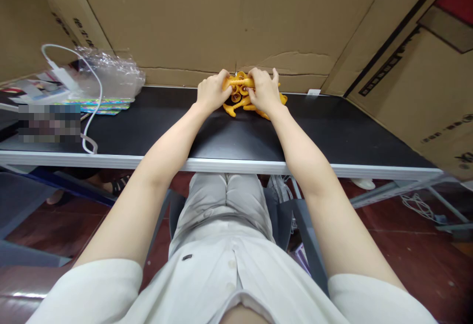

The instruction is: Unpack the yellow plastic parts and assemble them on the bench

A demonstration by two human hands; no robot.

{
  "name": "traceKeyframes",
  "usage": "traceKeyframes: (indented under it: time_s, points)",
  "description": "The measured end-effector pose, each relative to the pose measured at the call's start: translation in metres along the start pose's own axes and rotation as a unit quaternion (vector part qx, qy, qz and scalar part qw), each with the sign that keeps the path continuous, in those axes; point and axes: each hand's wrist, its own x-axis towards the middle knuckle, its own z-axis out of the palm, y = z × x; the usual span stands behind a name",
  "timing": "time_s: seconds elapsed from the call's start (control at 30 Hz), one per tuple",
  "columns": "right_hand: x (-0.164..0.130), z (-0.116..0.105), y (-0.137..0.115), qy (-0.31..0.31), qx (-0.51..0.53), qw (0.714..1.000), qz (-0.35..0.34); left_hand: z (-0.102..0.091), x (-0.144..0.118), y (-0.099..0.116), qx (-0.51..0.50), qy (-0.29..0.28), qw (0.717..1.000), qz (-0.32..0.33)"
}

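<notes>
At the back of the black table, both hands are on a heap of yellow-orange plastic pieces, some ending in round cups and some ridged and curved. My left hand has its fingers curled on the left end of a ridged yellow piece that lies across the top. On the right end of that same piece, my right hand is closed, one finger sticking up. Several cup-shaped openings face me between the hands. The heap's right part is partly hidden behind my right hand.
Cardboard walls rise behind the black table. On the left lie clear plastic bags, colourful flat packs and a white cable. A small white tag sits at the back right. A metal edge runs along the front.
</notes>
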Motion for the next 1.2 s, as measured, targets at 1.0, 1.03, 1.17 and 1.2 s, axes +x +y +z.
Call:
traceKeyframes:
  time_s: [1.0,1.03,1.17,1.2]
  points:
    - [0.003,0.009,0.011,0.057,0.004,0.998,0.033,-0.003,0.008,-0.008,0.030,-0.083,0.991,-0.104]
    - [0.003,0.007,0.009,0.049,0.001,0.998,0.037,-0.003,0.009,-0.011,0.021,-0.073,0.991,-0.113]
    - [0.002,0.007,0.007,0.043,-0.001,0.998,0.035,-0.001,0.013,-0.028,-0.016,-0.035,0.989,-0.141]
    - [0.003,0.009,0.008,0.049,0.003,0.998,0.029,0.000,0.015,-0.034,-0.026,-0.028,0.989,-0.146]
